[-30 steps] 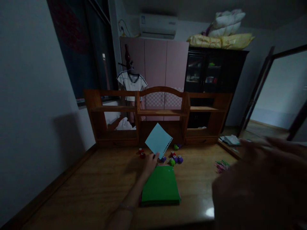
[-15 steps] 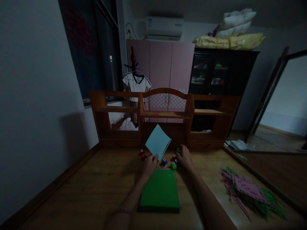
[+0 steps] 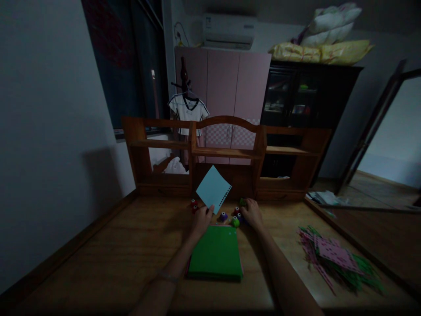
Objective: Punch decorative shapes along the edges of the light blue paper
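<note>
My left hand (image 3: 201,220) pinches the lower corner of a light blue sheet of paper (image 3: 213,189) with a row of punched holes along one edge. The sheet is held up, tilted, above the table. My right hand (image 3: 252,212) has its fingers closed at a small green bottle-like piece (image 3: 242,202) near the shelf; its exact kind is too small to tell. Between the hands lie similar small pieces: a purple one (image 3: 223,216), a light green one (image 3: 235,221) and a dark red one (image 3: 236,211). Red ones (image 3: 193,203) sit left of the paper. A green stack of sheets (image 3: 215,254) lies nearer me.
A wooden shelf unit (image 3: 226,152) stands along the table's far edge. On the right of the wooden table (image 3: 131,250) lies a pile of pink and green cut paper strips (image 3: 338,259). A raised wooden rim (image 3: 348,235) borders that side.
The view has tilted down slightly, so most things sit higher in the picture. Both hands stay near the same places, the left still holding the blue sheet.
</note>
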Demonstrator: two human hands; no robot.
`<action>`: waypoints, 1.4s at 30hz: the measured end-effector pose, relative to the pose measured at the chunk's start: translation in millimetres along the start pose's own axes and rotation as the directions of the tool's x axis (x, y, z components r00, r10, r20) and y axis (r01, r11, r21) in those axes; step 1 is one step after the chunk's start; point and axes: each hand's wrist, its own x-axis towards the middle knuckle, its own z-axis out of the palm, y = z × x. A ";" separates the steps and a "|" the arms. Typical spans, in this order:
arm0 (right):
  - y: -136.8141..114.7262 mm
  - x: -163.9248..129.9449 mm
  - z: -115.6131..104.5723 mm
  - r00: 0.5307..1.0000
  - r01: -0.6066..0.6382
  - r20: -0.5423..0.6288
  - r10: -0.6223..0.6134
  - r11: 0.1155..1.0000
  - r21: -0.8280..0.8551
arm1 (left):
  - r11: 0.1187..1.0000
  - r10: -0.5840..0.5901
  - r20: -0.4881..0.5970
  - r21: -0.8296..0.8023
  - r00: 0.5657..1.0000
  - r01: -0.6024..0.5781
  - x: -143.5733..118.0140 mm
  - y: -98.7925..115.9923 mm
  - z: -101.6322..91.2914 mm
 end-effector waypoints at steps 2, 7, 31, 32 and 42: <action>-1.2 0.0 -2.0 1.000 0.020 -0.001 -0.020 1.000 -0.008 | 1.000 -0.003 -0.001 -0.003 1.000 0.003 -0.1 1.1 -0.2; 1.2 2.2 -0.4 0.997 0.021 0.079 -0.019 0.999 -0.028 | 1.000 -0.013 0.036 -0.005 0.999 0.013 -1.0 5.1 -1.8; 4.8 1.7 5.8 0.994 -0.104 -0.018 0.106 0.992 0.073 | 1.000 -0.003 0.056 -0.021 0.998 0.004 -3.8 8.0 -2.5; 4.7 1.6 5.4 0.994 -0.106 -0.010 0.107 0.992 0.062 | 1.000 -0.003 0.056 -0.024 0.998 0.004 -3.8 8.1 -2.7; 2.5 3.3 2.7 0.995 -0.085 0.053 0.080 0.992 0.092 | 1.000 0.004 0.066 -0.013 0.998 -0.003 -2.8 6.5 -2.1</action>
